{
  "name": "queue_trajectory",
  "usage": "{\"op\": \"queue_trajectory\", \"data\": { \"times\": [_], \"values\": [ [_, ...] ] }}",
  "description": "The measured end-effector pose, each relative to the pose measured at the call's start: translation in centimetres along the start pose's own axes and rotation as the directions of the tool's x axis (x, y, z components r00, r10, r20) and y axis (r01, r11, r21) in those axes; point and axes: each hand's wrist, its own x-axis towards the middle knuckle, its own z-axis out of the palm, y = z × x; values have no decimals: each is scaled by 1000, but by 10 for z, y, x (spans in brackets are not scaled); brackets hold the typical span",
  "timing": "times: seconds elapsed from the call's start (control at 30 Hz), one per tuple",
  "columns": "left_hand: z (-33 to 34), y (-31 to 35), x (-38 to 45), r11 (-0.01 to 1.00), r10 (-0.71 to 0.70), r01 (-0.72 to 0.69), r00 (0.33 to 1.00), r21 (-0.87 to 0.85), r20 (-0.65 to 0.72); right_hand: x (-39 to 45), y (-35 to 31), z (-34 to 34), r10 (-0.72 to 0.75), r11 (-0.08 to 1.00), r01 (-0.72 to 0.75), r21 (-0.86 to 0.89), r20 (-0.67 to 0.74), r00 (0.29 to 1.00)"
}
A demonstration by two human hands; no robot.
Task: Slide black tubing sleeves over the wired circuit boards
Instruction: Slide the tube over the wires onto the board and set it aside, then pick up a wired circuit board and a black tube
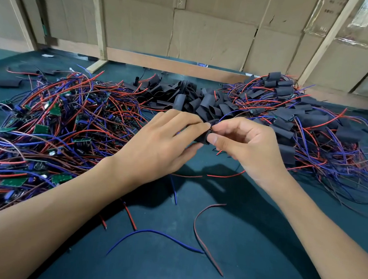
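Both hands meet over the middle of the table on one black tubing sleeve [202,138]. My left hand [163,142] pinches its left end from above. My right hand [240,140] pinches its right end between thumb and fingertips. Red and blue wires [223,176] trail down from under the hands; the board they belong to is hidden. Bare green circuit boards with red and blue wires lie heaped at the left [52,121]. Loose black sleeves [193,99] are piled just behind the hands. Boards with sleeves on them [290,123] are heaped at the right.
The dark green table top [248,238] in front of the hands carries a few loose wires, one blue [152,232] and one red-brown [201,236]. Cardboard sheets [205,33] on wooden posts wall off the back. A single sleeve [7,83] lies at the far left.
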Motion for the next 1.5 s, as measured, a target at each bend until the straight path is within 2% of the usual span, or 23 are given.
{"op": "queue_trajectory", "data": {
  "times": [0.1,0.17,0.2,0.27,0.3,0.33,0.4,0.47,0.57,0.6,0.63,0.73,0.83,0.9,1.03,1.2,1.27,1.37,1.5],
  "values": [
    [0,0,1,1000,2,-2,1000,-10,4,-1,2,-3,-15,995,19,-94,34,999],
    [-2,-1,1,1000,15,-15,1000,13,21,-2,4,-5,-91,968,99,-229,45,995],
    [-4,-2,2,999,25,-26,999,46,34,-2,5,-6,-188,915,195,-354,54,981],
    [-7,-6,3,992,19,-26,998,123,60,2,2,-13,-428,666,418,-618,143,892],
    [-8,-9,4,989,-9,-3,997,147,76,5,1,-19,-506,550,481,-682,186,842],
    [-9,-13,3,986,-50,34,994,161,97,9,-1,-27,-547,484,502,-717,200,813],
    [-11,-22,1,973,-150,116,974,198,169,15,-5,-49,-577,435,473,-766,166,800],
    [-10,-30,-4,935,-302,226,912,273,279,17,-8,-74,-563,405,400,-822,120,818],
    [-7,-36,-8,797,-583,376,684,472,439,17,-8,-111,-447,381,210,-901,19,894],
    [-6,-37,-8,764,-625,372,627,527,465,16,-7,-119,-387,370,110,-923,-45,921],
    [-5,-37,-7,755,-635,353,603,552,483,15,-6,-124,-334,350,17,-937,-108,936],
    [-6,-33,-4,795,-585,318,627,516,515,12,1,-128,-313,366,-102,-925,-226,922],
    [-14,-29,-1,857,-507,322,659,402,555,13,1,-120,-424,414,-45,-909,-236,874],
    [-16,-30,0,903,-430,339,683,265,591,14,-1,-113,-528,392,48,-919,-182,830],
    [-22,-42,1,935,-293,350,661,61,691,14,-1,-87,-644,358,252,-899,-42,764],
    [-31,-50,0,973,-183,226,666,38,723,10,5,-47,-609,376,478,-794,176,773],
    [-35,-51,2,967,-168,256,632,1,757,8,7,-36,-594,393,542,-743,245,766],
    [-41,-52,4,952,-172,305,586,-19,792,6,8,-26,-579,422,586,-692,291,762],
    [-40,-53,6,964,-122,261,605,-51,787,3,9,-16,-572,422,629,-652,347,744]
  ]
}}
